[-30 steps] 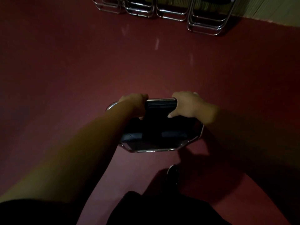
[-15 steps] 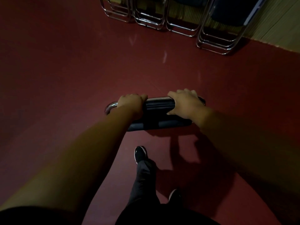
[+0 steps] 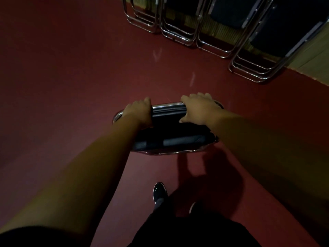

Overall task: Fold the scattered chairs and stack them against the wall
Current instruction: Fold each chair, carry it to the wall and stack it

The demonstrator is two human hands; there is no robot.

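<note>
Over the floor, near the wall, the left hand and right hand are both curling round the top rail of a folded chair. Several stacks are already leaning there, so this chair is probably waiting to join them. Whether others are remaining, I cannot tell.

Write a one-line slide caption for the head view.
Left hand and right hand grip a chair before stacked chairs along the wall.
</note>
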